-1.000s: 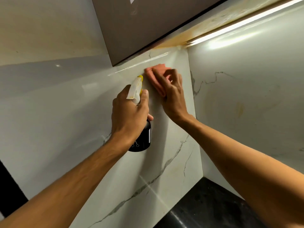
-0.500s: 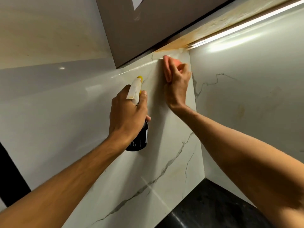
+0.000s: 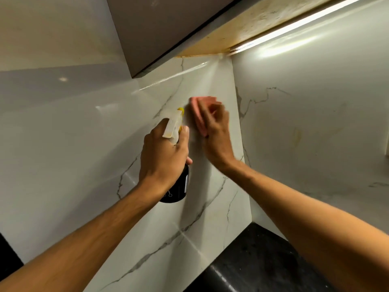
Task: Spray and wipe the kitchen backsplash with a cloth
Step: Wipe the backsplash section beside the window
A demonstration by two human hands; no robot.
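Observation:
The backsplash is glossy white marble with grey veins, meeting a second wall at a corner. My left hand grips a dark spray bottle with a white and yellow trigger head, held close to the tiles. Just right of the nozzle, my right hand presses a pink cloth against the backsplash, its fingers curled over the cloth. The hand and cloth are blurred by motion. Most of the cloth is hidden under my fingers.
A grey cabinet hangs above, with a yellowed underside and a bright light strip. The right wall shows faint yellowish stains. A black countertop lies at the bottom right.
My right hand has swept the pink cloth down from the top corner under the cabinet to beside the spray nozzle. The left hand and bottle have barely moved.

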